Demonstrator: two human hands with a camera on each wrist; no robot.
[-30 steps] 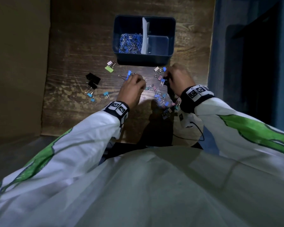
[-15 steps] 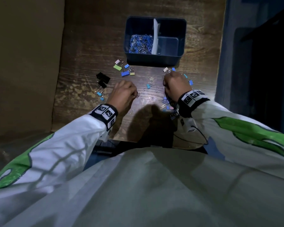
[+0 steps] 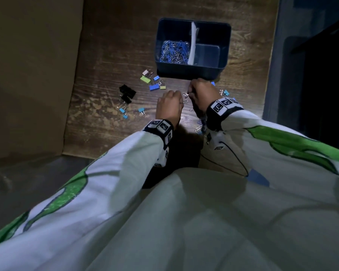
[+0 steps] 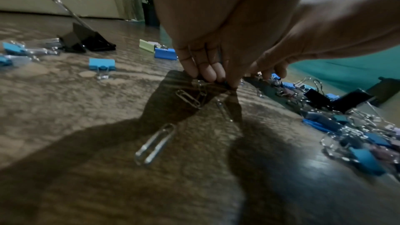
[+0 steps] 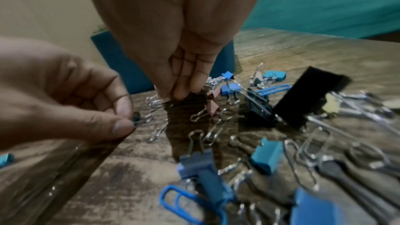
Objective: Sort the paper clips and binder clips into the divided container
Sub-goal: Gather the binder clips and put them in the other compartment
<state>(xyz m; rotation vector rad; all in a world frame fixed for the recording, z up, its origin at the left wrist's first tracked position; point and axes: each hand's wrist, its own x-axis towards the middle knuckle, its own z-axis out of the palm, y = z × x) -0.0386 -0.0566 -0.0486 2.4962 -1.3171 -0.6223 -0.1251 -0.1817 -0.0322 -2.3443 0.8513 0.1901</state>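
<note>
The dark blue divided container (image 3: pixel 192 72) stands at the far side of the wooden table. Its left compartment holds blue and silver paper clips (image 3: pixel 174 51); the right compartment (image 3: pixel 206 55) looks bare. My left hand (image 3: pixel 181 100) pinches a silver paper clip (image 4: pixel 200 91) against the table with curled fingertips (image 4: pixel 208 74). Close to its right, my right hand (image 3: pixel 190 93) pinches a few silver paper clips (image 5: pixel 154 101) just in front of the container. More silver paper clips (image 4: pixel 154 143) lie loose near both hands.
Black binder clips (image 3: pixel 127 92) and small light-blue ones (image 3: pixel 141 110) lie to the left; green, blue and yellow ones (image 3: pixel 154 85) sit near the container's left corner. A dense pile of mixed clips (image 5: pixel 266 156) lies under my right wrist. The table's right edge (image 3: pixel 266 94) is close.
My left hand has moved right and now meets my right hand in front of the container. The right hand stayed at the clips there. The head view has shifted.
</note>
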